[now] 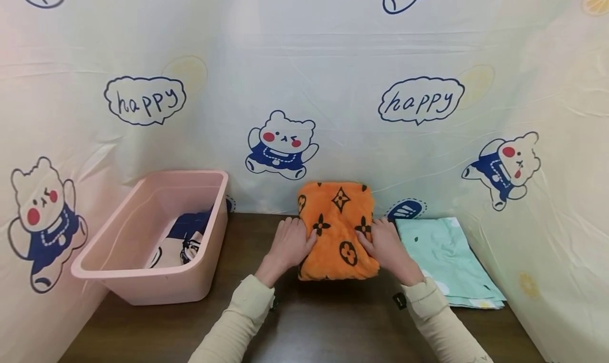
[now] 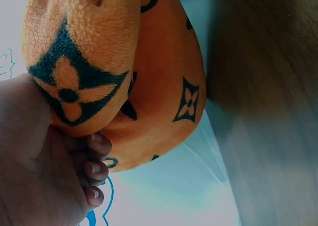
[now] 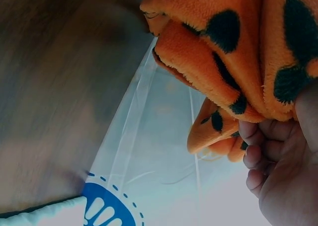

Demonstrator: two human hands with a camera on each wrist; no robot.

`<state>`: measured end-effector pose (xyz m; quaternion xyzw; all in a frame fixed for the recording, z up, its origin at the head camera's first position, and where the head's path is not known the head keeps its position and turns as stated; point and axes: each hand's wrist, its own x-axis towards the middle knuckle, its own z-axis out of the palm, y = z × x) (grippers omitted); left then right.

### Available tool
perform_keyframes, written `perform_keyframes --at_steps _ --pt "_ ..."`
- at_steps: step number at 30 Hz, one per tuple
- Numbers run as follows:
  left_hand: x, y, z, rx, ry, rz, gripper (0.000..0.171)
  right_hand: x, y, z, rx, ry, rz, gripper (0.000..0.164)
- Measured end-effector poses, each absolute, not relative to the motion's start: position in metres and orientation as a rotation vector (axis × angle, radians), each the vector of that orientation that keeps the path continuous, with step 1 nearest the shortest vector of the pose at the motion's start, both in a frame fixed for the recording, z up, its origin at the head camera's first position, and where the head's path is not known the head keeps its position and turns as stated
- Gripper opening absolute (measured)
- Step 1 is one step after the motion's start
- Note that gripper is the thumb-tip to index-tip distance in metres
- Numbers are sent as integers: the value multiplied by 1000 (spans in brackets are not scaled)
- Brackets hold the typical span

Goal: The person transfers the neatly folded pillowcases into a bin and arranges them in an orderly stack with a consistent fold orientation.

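Note:
A folded orange plush cloth (image 1: 339, 252) with dark flower and diamond prints is held up between both hands, a little above the table. My left hand (image 1: 289, 241) grips its left side, thumb on the front and fingers behind. On the opposite side my right hand (image 1: 387, 247) grips it the same way. In the left wrist view, curled fingertips (image 2: 97, 169) show under the orange cloth (image 2: 159, 87). The right wrist view has the cloth's layered folds (image 3: 198, 57) above the right hand (image 3: 288, 171).
At the left stands a pink plastic bin (image 1: 166, 273) with dark blue and pale cloth (image 1: 190, 228) inside. A folded mint-green cloth (image 1: 442, 257) lies to the right on the dark wooden table (image 1: 323, 320). Behind hangs a printed white curtain (image 1: 333, 62).

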<state>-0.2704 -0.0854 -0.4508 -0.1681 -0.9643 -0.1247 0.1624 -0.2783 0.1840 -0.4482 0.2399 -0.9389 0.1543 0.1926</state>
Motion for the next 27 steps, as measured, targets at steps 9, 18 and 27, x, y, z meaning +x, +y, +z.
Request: perform_keyframes --at_steps 9,18,27 --pt "-269 -91 -446 -452 -2784 -408 43 -280 178 -447 668 -2661 451 36" --pt "-270 -100 -441 -473 -2819 -424 43 -276 170 -442 666 -2669 481 35" --pt "-271 -108 -437 -482 -2846 -432 42 -273 162 -441 625 -2674 485 41"
